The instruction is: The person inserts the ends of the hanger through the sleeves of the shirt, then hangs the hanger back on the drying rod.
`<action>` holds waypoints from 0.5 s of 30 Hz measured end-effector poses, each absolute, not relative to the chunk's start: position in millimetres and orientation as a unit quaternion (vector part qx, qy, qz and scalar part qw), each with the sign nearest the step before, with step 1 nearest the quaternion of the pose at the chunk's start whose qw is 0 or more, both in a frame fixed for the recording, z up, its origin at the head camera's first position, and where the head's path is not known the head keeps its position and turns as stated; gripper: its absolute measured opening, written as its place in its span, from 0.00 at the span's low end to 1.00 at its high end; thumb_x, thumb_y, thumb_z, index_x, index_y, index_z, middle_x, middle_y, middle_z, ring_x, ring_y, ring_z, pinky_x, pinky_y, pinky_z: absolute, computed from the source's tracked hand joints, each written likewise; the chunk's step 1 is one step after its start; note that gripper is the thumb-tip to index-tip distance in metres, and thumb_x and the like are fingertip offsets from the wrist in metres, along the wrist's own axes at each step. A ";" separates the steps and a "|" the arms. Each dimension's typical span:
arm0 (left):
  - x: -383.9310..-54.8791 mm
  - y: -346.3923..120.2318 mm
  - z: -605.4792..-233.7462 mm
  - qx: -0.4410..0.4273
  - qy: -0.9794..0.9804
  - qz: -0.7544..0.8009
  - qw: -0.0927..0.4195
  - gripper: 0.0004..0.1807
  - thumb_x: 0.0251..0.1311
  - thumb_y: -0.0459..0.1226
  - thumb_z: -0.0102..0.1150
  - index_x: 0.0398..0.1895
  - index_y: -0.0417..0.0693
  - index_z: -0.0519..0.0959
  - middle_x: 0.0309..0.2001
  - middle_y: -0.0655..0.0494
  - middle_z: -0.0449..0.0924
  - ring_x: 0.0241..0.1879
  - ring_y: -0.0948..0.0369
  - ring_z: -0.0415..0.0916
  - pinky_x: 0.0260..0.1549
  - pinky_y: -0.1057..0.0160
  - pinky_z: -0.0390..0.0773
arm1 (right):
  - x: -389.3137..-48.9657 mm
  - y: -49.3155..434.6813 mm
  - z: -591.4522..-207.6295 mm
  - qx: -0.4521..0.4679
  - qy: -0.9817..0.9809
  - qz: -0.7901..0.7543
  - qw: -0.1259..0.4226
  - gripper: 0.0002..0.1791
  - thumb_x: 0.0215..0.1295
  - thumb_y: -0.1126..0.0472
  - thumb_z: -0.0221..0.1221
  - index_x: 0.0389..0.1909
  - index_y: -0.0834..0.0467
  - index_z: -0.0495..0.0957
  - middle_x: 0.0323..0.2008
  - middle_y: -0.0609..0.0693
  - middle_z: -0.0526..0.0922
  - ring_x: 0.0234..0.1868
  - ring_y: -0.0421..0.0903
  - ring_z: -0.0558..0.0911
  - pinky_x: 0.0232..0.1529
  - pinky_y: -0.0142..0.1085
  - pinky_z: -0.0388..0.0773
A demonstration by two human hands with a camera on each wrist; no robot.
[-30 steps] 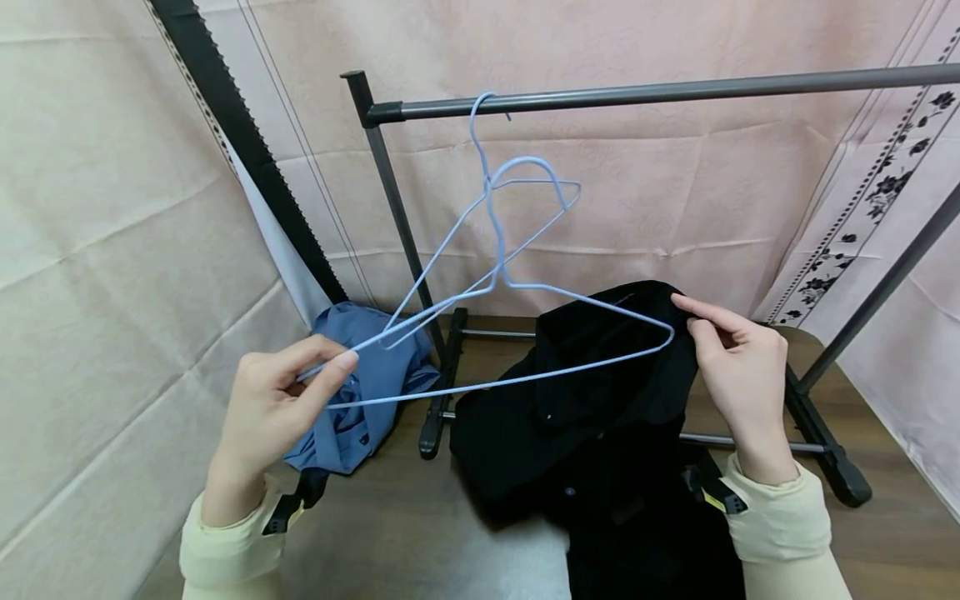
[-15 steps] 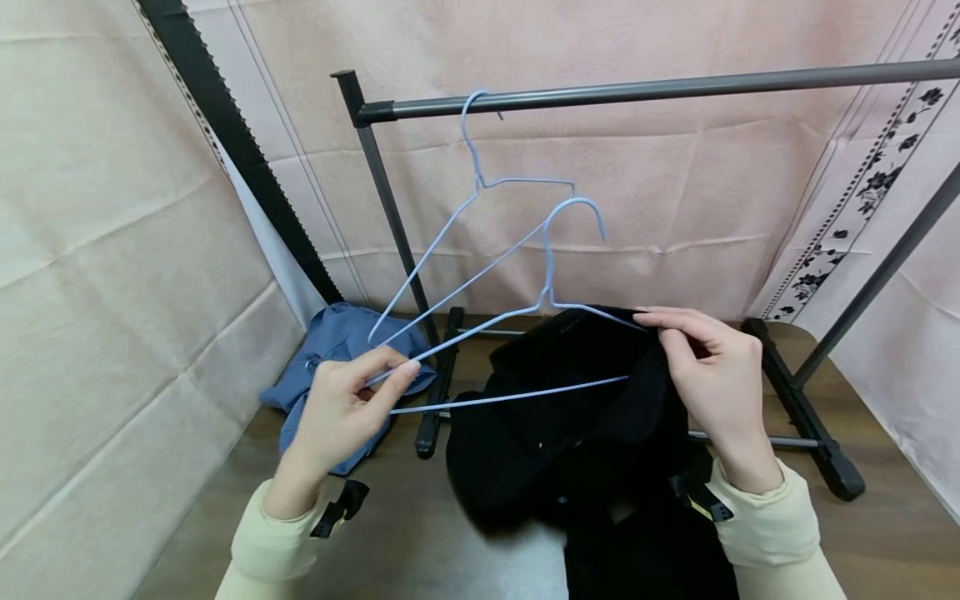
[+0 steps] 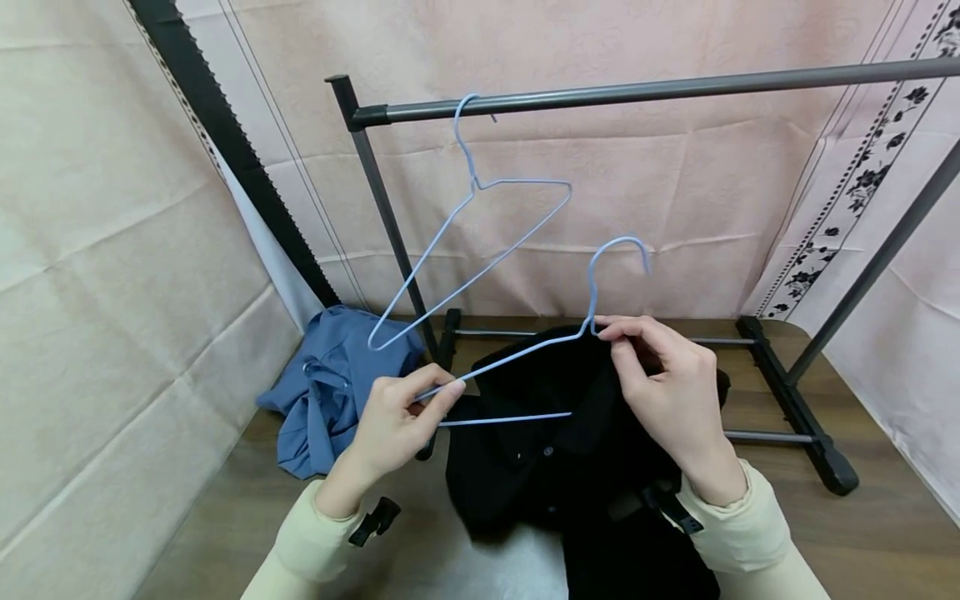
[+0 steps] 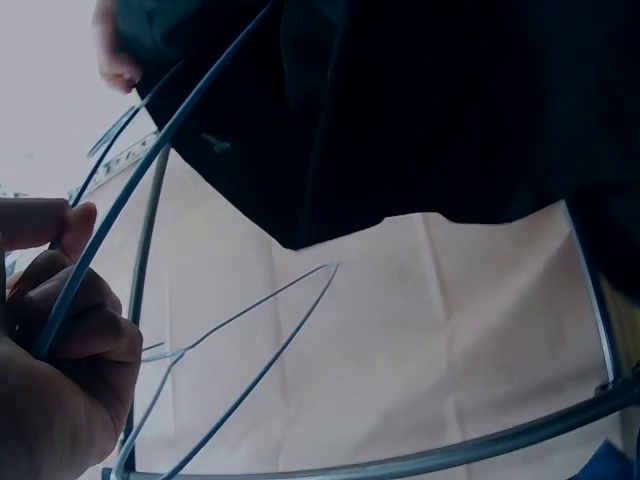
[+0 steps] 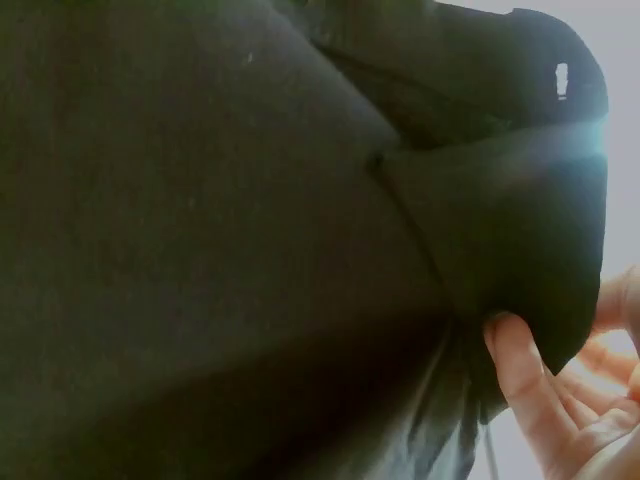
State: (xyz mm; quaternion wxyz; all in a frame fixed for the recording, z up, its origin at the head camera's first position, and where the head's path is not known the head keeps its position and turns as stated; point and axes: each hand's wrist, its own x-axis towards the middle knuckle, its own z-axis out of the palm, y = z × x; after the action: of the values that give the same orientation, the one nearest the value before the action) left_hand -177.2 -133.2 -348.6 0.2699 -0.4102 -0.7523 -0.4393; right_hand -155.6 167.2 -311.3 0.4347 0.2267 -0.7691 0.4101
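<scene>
My left hand [image 3: 405,417] pinches the left end of a light blue wire hanger [image 3: 517,358], its fingers curled round the wire in the left wrist view. The hanger's right arm runs inside a black buttoned shirt [image 3: 525,475] and is hidden there; its hook stands up above the collar. With thumb and fingers, my right hand [image 3: 667,383] pinches the shirt's collar edge close to the hook's base. In the right wrist view the dark collar cloth [image 5: 500,220] lies between thumb and fingers. The shirt hangs down in front of me.
A dark metal clothes rack [image 3: 637,93] stands behind, a second blue hanger [image 3: 472,187] hooked on its rail near the left post. A crumpled blue garment [image 3: 322,392] lies at the left on the wooden surface [image 3: 225,517]. Pale cloth [image 3: 675,183] hangs behind the rack.
The left hand has moved right, sliding the hanger's right arm into the black shirt. The right hand has shifted left along the collar, closer to the hook, which now sits lower and further right.
</scene>
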 end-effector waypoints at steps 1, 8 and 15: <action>-177.5 -132.1 -350.3 -0.412 -0.750 -0.440 0.272 0.05 0.66 0.31 0.61 0.33 0.50 0.82 0.13 0.65 0.63 0.11 0.75 0.57 0.10 0.76 0.56 | -156.2 167.1 -312.0 0.228 -0.769 0.412 0.433 0.13 0.62 0.77 0.60 0.35 0.57 0.86 0.42 0.46 0.89 0.32 0.32 0.82 0.32 0.19 0.73; -178.3 -128.8 -359.0 -0.409 -0.737 -0.451 0.294 0.10 0.73 0.39 0.56 0.32 0.49 0.82 0.13 0.65 0.63 0.11 0.75 0.55 0.09 0.76 0.55 | -152.9 171.7 -308.9 0.242 -0.764 0.458 0.385 0.15 0.66 0.74 0.61 0.51 0.58 0.84 0.39 0.50 0.88 0.26 0.35 0.83 0.27 0.24 0.79; -181.1 -128.7 -361.0 -0.400 -0.731 -0.457 0.311 0.11 0.73 0.40 0.57 0.31 0.48 0.82 0.13 0.64 0.62 0.11 0.74 0.56 0.10 0.76 0.56 | -156.1 195.1 -306.7 0.203 -0.754 0.458 0.425 0.15 0.63 0.75 0.64 0.50 0.63 0.85 0.35 0.52 0.87 0.27 0.33 0.81 0.29 0.22 0.75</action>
State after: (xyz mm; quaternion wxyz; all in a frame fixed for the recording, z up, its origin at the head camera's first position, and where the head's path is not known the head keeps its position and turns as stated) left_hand -181.1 -128.7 -361.0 0.3108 -0.3995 -0.7314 -0.4570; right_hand -156.1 195.1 -306.7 0.4248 0.2028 -0.7542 0.4578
